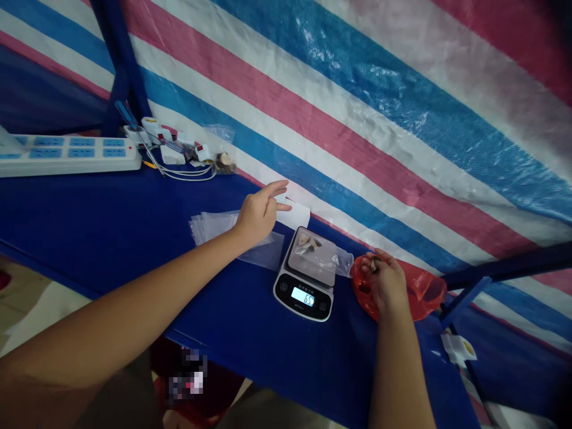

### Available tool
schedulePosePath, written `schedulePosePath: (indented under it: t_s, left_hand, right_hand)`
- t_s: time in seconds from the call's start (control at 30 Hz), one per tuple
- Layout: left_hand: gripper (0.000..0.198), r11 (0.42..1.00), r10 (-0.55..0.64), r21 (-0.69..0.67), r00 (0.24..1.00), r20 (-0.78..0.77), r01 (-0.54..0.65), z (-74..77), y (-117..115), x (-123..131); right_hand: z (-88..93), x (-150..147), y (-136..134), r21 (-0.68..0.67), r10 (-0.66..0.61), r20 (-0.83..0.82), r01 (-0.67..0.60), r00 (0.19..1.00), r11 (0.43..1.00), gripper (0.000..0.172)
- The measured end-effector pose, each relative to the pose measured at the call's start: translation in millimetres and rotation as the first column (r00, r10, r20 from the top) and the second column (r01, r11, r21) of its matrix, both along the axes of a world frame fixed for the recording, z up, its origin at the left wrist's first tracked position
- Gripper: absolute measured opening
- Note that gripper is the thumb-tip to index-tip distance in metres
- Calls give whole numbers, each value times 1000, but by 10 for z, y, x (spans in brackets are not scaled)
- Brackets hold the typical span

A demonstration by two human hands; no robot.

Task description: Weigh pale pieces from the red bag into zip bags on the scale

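Gripping a small brown piece (374, 266) between thumb and fingertips, the right hand (388, 285) is positioned over the red bag (424, 289), which lies at the right of the blue table (111, 223). The left hand (259, 215) is released – fingers extended and parted – above the flat clear bags (268, 255), left of the scale. A sheet of white paper (298, 213) lies just beyond these bags, near the left fingertips. The scale (283, 271) stands between the two hands, with its control panel on the near side and its lit display (302, 296) showing the digits 6 and 5. On the weighing plate rests a clear bag (328, 257) containing several small slices (308, 243) at its left end; its right end extends past the plate edge toward the red bag. At the far left of the table lies a white power strip (84, 156). Right of the strip is a cluster of items: a screwdriver (127, 113) with a blue handle, a white cable (190, 175) and another clear bag (226, 162) with pieces inside. A striped sheet (313, 107) – red, white and blue – hangs along the far side of the table.
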State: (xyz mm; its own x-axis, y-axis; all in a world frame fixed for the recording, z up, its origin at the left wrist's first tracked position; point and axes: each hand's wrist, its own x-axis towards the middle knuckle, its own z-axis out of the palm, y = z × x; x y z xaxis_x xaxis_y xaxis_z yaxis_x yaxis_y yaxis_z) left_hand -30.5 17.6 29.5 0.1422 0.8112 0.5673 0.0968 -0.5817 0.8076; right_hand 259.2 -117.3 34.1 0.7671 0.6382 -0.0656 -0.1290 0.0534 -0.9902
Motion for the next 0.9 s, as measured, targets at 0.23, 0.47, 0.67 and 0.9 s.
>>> schedulePosePath:
  t_s: [0.23,0.47,0.67,0.9]
  left_hand:
    - [46,980,47,198,997,-59,-34,51,-14,-9]
    - [55,1000,-9,-15,997,-81,8,87,-79,5]
    - [44,995,-20,96,987,-161,36,28,0,-29]
    - [35,967,121,248,951,-283,-49,70,-43,-27]
  right_hand:
    - [-28,24,-13,-21,8,86,-6,996,1000,38]
    - [-63,45,-23,-44,25,212,-16,977,999,37]
    - [-60,15,-17,-43,45,300,-33,953,999,34]
    - [-92,26,-7,-32,55,344,-47,937,998,30]
